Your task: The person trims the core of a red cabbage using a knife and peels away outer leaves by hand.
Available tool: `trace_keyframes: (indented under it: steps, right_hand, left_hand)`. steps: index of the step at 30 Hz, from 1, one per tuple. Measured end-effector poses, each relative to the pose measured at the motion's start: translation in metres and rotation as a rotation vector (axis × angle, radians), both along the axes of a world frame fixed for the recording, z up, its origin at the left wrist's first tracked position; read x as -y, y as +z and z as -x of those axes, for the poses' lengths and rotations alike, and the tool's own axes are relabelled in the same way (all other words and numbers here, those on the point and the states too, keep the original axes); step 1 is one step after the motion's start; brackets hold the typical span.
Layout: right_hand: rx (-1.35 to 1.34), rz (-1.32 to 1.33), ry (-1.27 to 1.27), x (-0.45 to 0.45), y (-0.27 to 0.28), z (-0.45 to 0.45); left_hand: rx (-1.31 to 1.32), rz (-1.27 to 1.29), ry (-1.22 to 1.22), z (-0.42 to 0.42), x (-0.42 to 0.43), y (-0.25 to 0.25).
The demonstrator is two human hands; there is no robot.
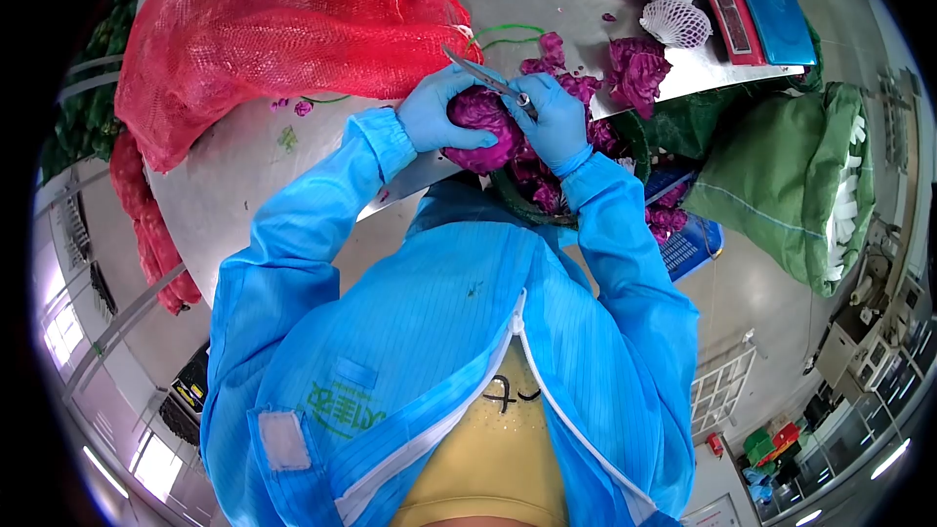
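Observation:
A round purple cabbage (480, 129) rests in my left hand (431, 115), whose blue-gloved fingers wrap round its left side at the table's near edge. My right hand (554, 122), also gloved, is closed on the handle of a knife (496, 83); the blade points up and left, above the cabbage. Loose purple leaves lie just beyond my right hand, with a large leaf piece (636, 72) farther right. Below my right hand, a dark green basket (639, 151) holds more purple leaves.
A red mesh sack (283, 34) covers the table's (220, 181) left part. Two net-wrapped items (673, 21) lie near a red and blue box (756, 0) at the upper right. A green sack (781, 176) and a blue crate (695, 246) stand to the right.

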State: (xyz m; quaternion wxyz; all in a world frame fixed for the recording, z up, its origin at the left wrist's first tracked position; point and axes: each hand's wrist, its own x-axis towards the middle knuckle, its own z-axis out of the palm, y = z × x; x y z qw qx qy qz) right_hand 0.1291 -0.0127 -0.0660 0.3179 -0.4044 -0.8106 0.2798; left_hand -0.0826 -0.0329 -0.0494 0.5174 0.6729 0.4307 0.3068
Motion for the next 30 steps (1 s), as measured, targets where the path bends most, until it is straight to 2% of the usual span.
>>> trace_keyframes:
  steps: [1,4,8,10,11,12,14,15,16,18,20,22,24,26,28,30]
  right_hand:
    - [-0.004,-0.008,-0.006,0.001,0.002,0.0]
    - [0.043,-0.082,0.029,0.0,0.004,0.0]
    - [0.04,-0.004,0.045,-0.002,0.001,-0.007]
    - [-0.086,0.1,-0.133,-0.002,-0.004,-0.012]
    - [-0.157,0.259,-0.24,-0.001,0.009,-0.011]
    - [-0.154,0.261,-0.241,-0.001,0.007,-0.011]
    - [-0.575,0.484,-0.233,-0.004,0.005,-0.006]
    - [-0.553,0.594,-0.199,-0.004,0.011,-0.007]
    - [-0.553,0.595,-0.202,-0.007,0.016,-0.006]
    - [-0.129,0.44,-0.036,-0.018,0.017,-0.004]
    - [-0.102,0.499,0.029,-0.033,0.009,-0.003]
    - [-0.232,0.721,0.267,-0.045,0.0,-0.003]
    - [-0.215,0.752,0.334,-0.052,0.005,-0.004]
    - [-0.045,0.636,0.387,-0.059,0.008,-0.005]
    - [0.004,0.61,0.392,-0.055,0.012,-0.006]
    - [0.082,0.351,0.352,-0.048,0.018,-0.006]
  left_hand:
    - [-0.029,-0.069,-0.006,0.0,0.0,-0.002]
    - [-0.039,-0.051,-0.026,-0.001,-0.003,0.002]
    - [-0.029,-0.1,0.004,-0.001,-0.003,-0.001]
    - [-0.053,-0.149,0.047,0.003,-0.003,-0.004]
    - [-0.053,-0.159,0.047,0.005,-0.003,-0.004]
    - [-0.05,-0.157,0.047,0.005,-0.002,-0.005]
    - [-0.037,-0.136,0.051,0.006,-0.001,-0.006]
    - [-0.037,-0.134,0.05,0.006,-0.001,-0.004]
    - [-0.05,-0.11,0.053,0.005,-0.001,-0.001]
    - [-0.063,-0.086,0.05,0.005,0.0,0.001]
    - [-0.03,0.029,0.08,0.005,0.0,-0.001]
    - [-0.017,0.032,0.071,0.004,0.0,0.0]
    - [-0.004,0.035,0.067,0.003,-0.001,0.0]
    - [0.033,0.055,0.08,0.001,0.001,0.0]
    - [0.041,0.071,0.082,0.001,0.001,-0.001]
    - [0.041,0.104,0.05,0.004,0.0,-0.004]
